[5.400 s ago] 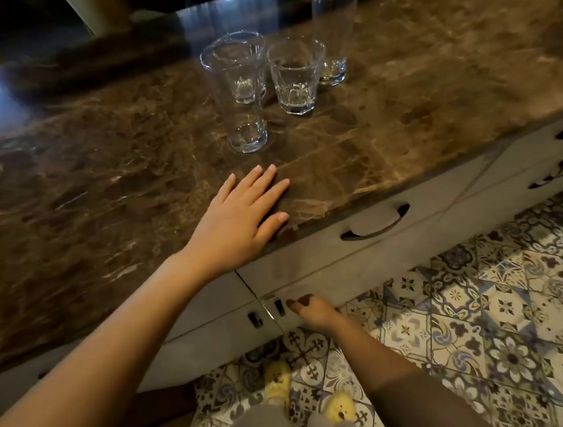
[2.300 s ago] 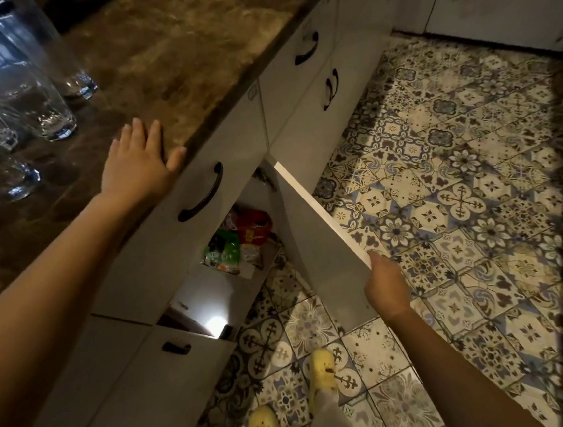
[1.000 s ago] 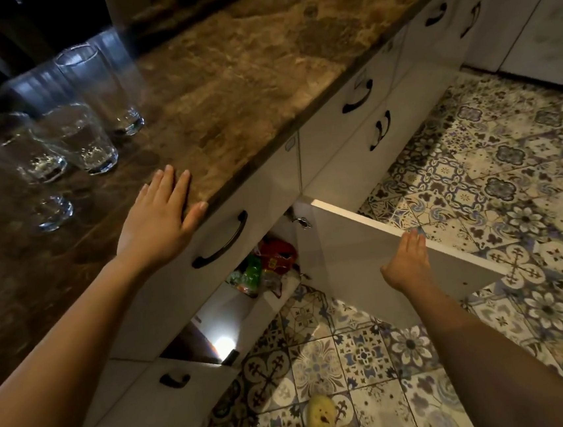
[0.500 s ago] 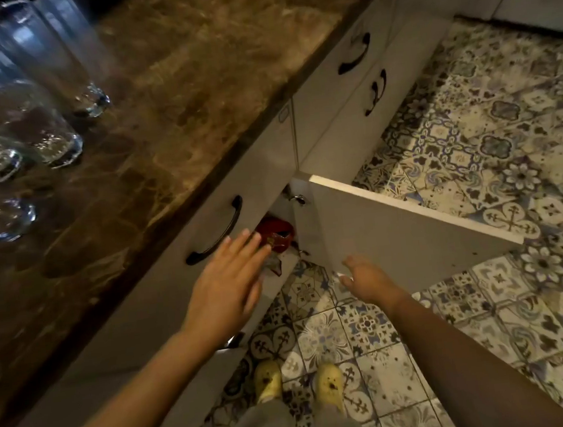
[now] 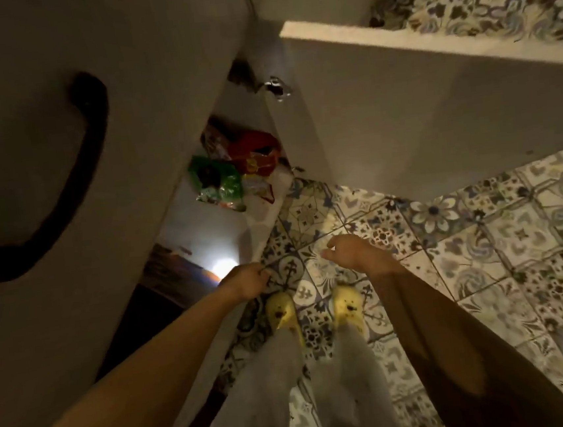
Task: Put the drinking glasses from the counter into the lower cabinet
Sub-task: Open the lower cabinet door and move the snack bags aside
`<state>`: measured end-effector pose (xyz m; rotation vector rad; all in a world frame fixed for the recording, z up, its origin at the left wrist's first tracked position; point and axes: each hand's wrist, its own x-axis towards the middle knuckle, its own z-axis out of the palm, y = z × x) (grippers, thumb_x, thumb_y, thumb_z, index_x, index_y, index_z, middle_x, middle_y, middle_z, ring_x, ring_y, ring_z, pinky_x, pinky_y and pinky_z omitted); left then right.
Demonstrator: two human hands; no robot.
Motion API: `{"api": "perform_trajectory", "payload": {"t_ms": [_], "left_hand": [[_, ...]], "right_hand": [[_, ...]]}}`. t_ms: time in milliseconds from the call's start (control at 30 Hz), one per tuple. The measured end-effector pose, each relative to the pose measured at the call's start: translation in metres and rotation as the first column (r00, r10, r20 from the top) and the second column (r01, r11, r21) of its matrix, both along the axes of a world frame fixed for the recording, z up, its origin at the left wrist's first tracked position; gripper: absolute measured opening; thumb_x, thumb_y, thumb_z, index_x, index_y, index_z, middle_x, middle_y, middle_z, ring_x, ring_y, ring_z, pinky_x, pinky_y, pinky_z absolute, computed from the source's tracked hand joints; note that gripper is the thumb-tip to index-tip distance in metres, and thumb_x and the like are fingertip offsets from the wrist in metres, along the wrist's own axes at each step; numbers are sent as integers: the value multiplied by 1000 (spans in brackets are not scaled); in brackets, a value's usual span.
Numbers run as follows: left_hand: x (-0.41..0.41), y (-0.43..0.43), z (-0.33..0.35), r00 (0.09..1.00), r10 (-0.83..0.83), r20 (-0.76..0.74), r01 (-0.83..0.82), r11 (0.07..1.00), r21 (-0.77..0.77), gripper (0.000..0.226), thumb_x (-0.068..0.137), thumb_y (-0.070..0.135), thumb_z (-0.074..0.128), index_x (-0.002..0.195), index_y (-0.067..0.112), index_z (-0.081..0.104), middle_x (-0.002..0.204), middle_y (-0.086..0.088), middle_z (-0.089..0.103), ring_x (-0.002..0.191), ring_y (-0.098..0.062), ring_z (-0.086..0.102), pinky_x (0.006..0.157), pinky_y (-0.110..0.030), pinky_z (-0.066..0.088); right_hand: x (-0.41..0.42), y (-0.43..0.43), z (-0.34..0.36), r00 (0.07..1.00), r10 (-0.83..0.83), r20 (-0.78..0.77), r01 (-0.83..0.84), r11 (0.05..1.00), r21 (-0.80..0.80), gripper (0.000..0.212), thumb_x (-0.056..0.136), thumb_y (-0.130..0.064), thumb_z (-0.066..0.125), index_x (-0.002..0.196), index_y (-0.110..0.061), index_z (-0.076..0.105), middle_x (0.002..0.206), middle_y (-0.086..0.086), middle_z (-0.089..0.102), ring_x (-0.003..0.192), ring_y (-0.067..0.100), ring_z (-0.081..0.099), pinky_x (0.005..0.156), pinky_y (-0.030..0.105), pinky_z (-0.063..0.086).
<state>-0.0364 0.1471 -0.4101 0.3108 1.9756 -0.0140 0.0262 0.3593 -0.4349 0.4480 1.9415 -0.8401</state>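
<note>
The lower cabinet [image 5: 225,218] stands open, its door [image 5: 419,124] swung out toward three o'clock, top edge pale and square to the tiled floor [image 5: 482,245]. Between that door and the drawer front [image 5: 43,150] at nine o'clock lies a wedge of free shelf, bright where a small light [image 5: 222,265] glows at its near lip. At twelve o'clock on the shelf sit two snack bags, one green [image 5: 217,181] and one red [image 5: 253,154], with perhaps a third pale wrapper beside them; the dimness makes that hard to settle. One black handle [image 5: 47,187] curves across the drawer.

The left hand [image 5: 247,280] hangs low with fingers curled in, holding nothing, just by the cabinet's front edge. The right hand [image 5: 352,253] hovers over the tiles, fingers loosely bent, also without anything in it. Two yellow slippers [image 5: 281,311] stand at six o'clock. No drinking glasses show here; neither they nor the counter is in sight.
</note>
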Motion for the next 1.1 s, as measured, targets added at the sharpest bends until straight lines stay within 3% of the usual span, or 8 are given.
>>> {"api": "perform_trajectory", "payload": {"t_ms": [167, 300, 400, 533, 700, 867, 967, 1100], "left_hand": [[-9, 1, -79, 998, -25, -58, 23, 999, -31, 39, 99, 27, 33, 127, 7, 53, 136, -12, 53, 124, -26, 49, 91, -24, 36], [-31, -7, -139, 981, 158, -113, -158, 987, 10, 36, 98, 20, 33, 127, 4, 47, 134, -17, 49, 121, -31, 50, 96, -35, 39], [-55, -13, -190, 949, 251, -189, -254, 967, 13, 33, 94, 19, 37, 116, 0, 54, 125, -17, 57, 112, -34, 55, 87, -36, 43], [-89, -23, -261, 869, 347, -353, -351, 935, 56, 46, 94, 36, 40, 132, 10, 47, 137, -12, 53, 124, -30, 49, 100, -34, 40], [-121, -31, -328, 716, 506, -481, -428, 862, 271, 55, 89, 40, 52, 134, 10, 41, 134, -13, 54, 120, -30, 53, 91, -34, 44], [-149, -36, -387, 370, 783, -499, -504, 621, 601, 85, 77, 30, 71, 144, 12, 23, 147, -14, 37, 132, -31, 39, 106, -45, 40], [-163, -39, -414, 282, 829, -483, -463, 559, 688, 93, 74, 20, 73, 146, 12, 14, 152, -13, 27, 134, -33, 35, 104, -50, 40], [-171, -35, -442, 165, 859, -485, -404, 508, 761, 95, 80, 23, 69, 149, 10, 4, 158, -12, 8, 144, -31, 14, 116, -45, 25]], "right_hand": [[-20, -7, -74, 999, -41, -7, 41, 999, -28, 55, 95, -42, 47, 138, -8, 45, 143, 15, 48, 129, 30, 47, 104, 33, 39], [-49, -15, -138, 998, -51, -39, 49, 996, -69, 28, 91, -40, 54, 104, -17, 64, 117, 9, 60, 118, 29, 55, 91, 30, 43], [-80, -23, -186, 993, -92, -71, 87, 994, -61, 42, 91, -30, 57, 124, -5, 58, 128, 15, 59, 118, 30, 55, 97, 32, 46], [-124, -39, -246, 983, -31, -181, 21, 998, -53, 46, 94, -32, 51, 134, -9, 49, 135, 15, 55, 123, 30, 52, 101, 35, 44], [-162, -63, -307, 893, -181, -412, 148, 983, -111, 41, 94, -31, 51, 125, -4, 55, 124, 17, 61, 115, 32, 57, 93, 35, 45], [-206, -80, -356, 729, -398, -558, 318, 918, -238, 45, 90, -33, 57, 128, -9, 49, 121, 14, 64, 109, 31, 61, 84, 35, 48], [-223, -90, -377, 605, -512, -610, 389, 858, -335, 34, 86, -30, 62, 115, -12, 58, 112, 10, 69, 96, 25, 63, 72, 29, 42], [-244, -102, -398, 556, -422, -716, 452, 876, -166, 31, 90, -33, 55, 100, -5, 63, 100, 15, 70, 93, 32, 65, 69, 36, 47]]}}
